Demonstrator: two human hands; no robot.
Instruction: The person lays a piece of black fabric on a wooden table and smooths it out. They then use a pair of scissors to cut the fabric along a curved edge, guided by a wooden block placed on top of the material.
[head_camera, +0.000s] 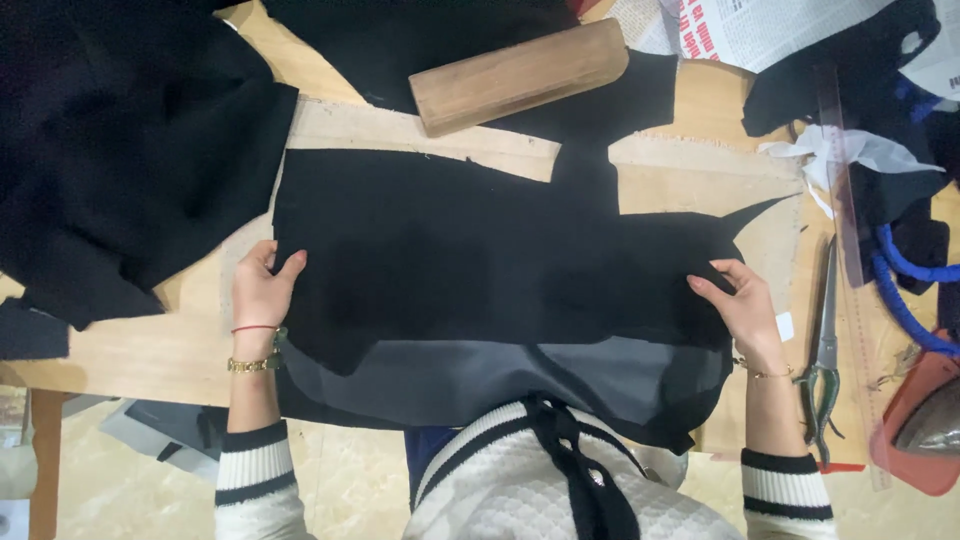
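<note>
The left hand (262, 290) pinches the left edge of the black cloth (480, 260). The right hand (745, 305) pinches its right edge. The cloth lies flat in the middle of the table (150, 350), over a grey cloth (480, 385). One uneven tug could wrinkle it or slide it off the grey one.

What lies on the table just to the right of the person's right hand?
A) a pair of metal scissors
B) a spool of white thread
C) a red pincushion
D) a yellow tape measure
A: a pair of metal scissors lies lengthwise on the wooden table, just beyond the right hand that rests on the edge of the black cut fabric piece.
</note>
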